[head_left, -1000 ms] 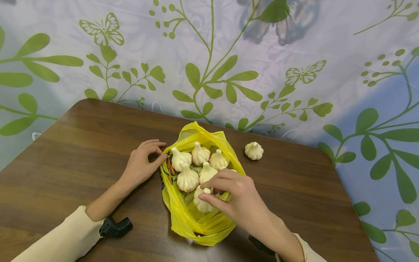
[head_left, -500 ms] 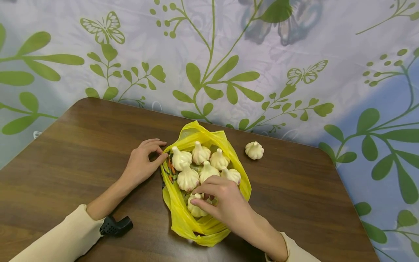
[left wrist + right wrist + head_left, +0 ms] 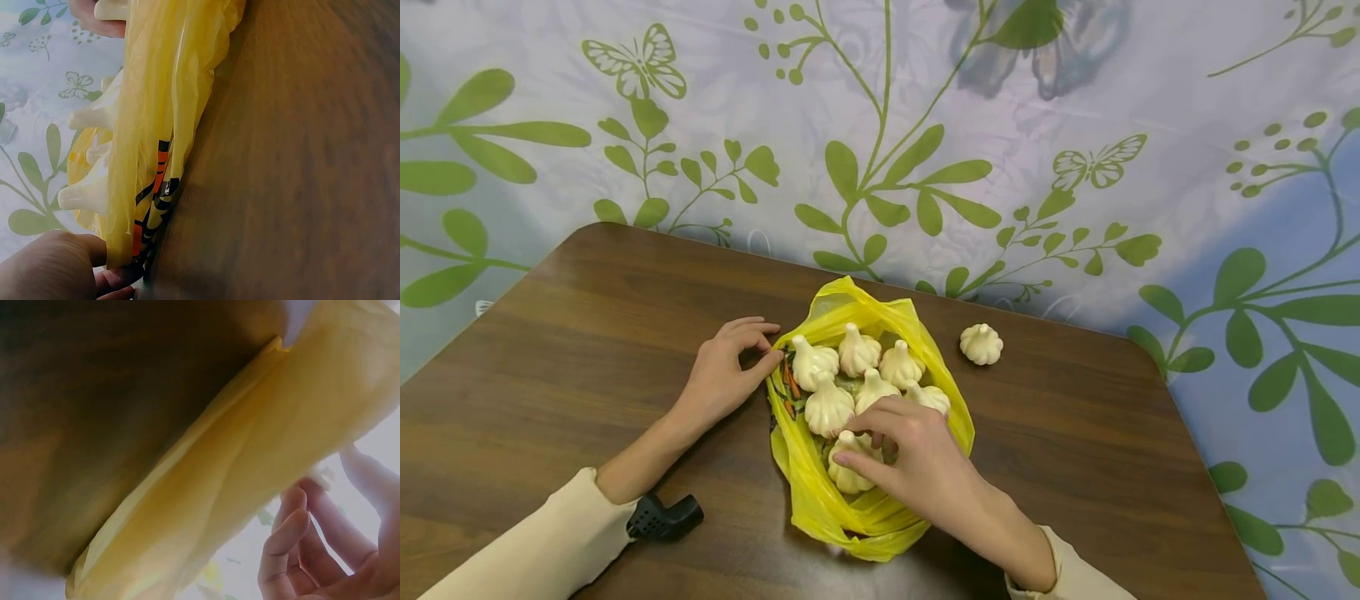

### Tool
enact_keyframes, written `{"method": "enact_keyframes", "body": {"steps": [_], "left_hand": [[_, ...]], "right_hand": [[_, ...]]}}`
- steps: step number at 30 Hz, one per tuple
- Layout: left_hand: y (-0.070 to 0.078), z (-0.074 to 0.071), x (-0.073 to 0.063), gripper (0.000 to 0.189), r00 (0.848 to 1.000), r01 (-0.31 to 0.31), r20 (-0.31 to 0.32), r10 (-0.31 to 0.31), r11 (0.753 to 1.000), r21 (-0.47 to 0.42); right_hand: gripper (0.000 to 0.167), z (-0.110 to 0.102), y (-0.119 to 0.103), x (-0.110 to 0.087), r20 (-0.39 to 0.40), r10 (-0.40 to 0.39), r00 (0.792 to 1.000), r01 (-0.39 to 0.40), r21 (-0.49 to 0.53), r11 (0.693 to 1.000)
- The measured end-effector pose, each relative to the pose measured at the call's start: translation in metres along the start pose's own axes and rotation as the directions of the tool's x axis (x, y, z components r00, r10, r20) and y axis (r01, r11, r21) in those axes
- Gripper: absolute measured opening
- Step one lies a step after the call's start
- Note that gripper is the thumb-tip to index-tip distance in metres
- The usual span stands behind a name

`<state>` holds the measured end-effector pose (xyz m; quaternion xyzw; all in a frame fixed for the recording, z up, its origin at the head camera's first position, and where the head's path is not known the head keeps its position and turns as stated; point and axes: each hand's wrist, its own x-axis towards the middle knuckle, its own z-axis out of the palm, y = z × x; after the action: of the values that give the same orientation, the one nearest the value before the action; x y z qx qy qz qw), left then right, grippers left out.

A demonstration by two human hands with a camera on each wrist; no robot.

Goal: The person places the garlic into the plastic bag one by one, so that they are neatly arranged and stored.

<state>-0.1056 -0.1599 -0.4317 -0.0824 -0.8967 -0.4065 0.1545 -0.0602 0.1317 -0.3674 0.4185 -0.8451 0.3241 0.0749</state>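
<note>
A yellow plastic bag (image 3: 820,500) lies on the table with its mouth spread, and several white garlic bulbs (image 3: 829,408) stand in it, stems up. My left hand (image 3: 722,371) pinches the bag's left rim between thumb and fingers; in the left wrist view the thumb lies on one side of the yellow film, fingers on the other. My right hand (image 3: 921,462) is over the near part of the bag. Its thumb and fingers stand loosely apart around the nearest garlic bulb (image 3: 846,475), whose stem shows between them. The hand hides that bulb's right side.
A single garlic bulb (image 3: 981,344) lies on the brown wooden table (image 3: 1075,450), right of the bag near the back edge. Behind the table hangs a patterned backdrop (image 3: 737,100) with leaves and butterflies.
My right hand has shifted left with the nearest bulb, uncovering another bulb at the bag's right side. Its fingers have since loosened around the bulb. The left hand has stayed put.
</note>
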Motion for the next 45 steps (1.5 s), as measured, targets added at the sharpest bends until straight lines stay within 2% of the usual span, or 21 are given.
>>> {"method": "enact_keyframes", "body": {"steps": [8, 16, 21, 24, 27, 33, 37, 40, 45], "left_hand": [[0.000, 0.000, 0.001, 0.015, 1.000, -0.004, 0.002, 0.004, 1.000, 0.006], [0.001, -0.001, 0.000, 0.015, 1.000, -0.004, 0.005, 0.004, 1.000, 0.006], [0.000, -0.001, 0.000, 0.015, 1.000, -0.004, 0.005, 0.004, 1.000, 0.009], [0.001, -0.001, 0.001, 0.015, 1.000, -0.003, 0.004, 0.003, 1.000, 0.007], [0.001, -0.001, 0.001, 0.015, 1.000, -0.002, 0.005, 0.002, 1.000, 0.006], [0.003, -0.002, 0.001, 0.015, 1.000, 0.003, 0.012, -0.003, 1.000, 0.005], [0.002, -0.002, 0.000, 0.015, 1.000, -0.001, 0.013, 0.001, 1.000, 0.005], [0.002, -0.001, 0.001, 0.015, 1.000, -0.004, 0.008, 0.004, 1.000, 0.008], [0.002, -0.001, 0.001, 0.015, 1.000, -0.015, -0.004, 0.015, 1.000, 0.008]], "right_hand": [[0.013, -0.015, 0.004, 0.005, -0.023, 0.051, 0.998, -0.051, 0.003, 0.999], [0.009, -0.040, 0.016, 0.010, -0.146, 0.099, 0.984, -0.109, -0.060, 0.992], [0.007, -0.049, 0.025, 0.012, -0.175, 0.102, 0.979, -0.117, -0.076, 0.990], [0.006, -0.057, 0.034, 0.013, -0.195, 0.129, 0.972, -0.148, -0.084, 0.985], [0.007, -0.069, 0.048, 0.013, -0.242, 0.171, 0.955, -0.199, -0.097, 0.975], [0.010, -0.098, 0.084, 0.009, -0.377, 0.242, 0.894, -0.310, -0.129, 0.942], [0.013, -0.107, 0.101, 0.006, -0.415, 0.289, 0.862, -0.365, -0.115, 0.924], [0.014, -0.110, 0.108, 0.004, -0.421, 0.312, 0.852, -0.387, -0.106, 0.916], [0.015, -0.111, 0.116, 0.002, -0.407, 0.327, 0.853, -0.400, -0.104, 0.911]]}}
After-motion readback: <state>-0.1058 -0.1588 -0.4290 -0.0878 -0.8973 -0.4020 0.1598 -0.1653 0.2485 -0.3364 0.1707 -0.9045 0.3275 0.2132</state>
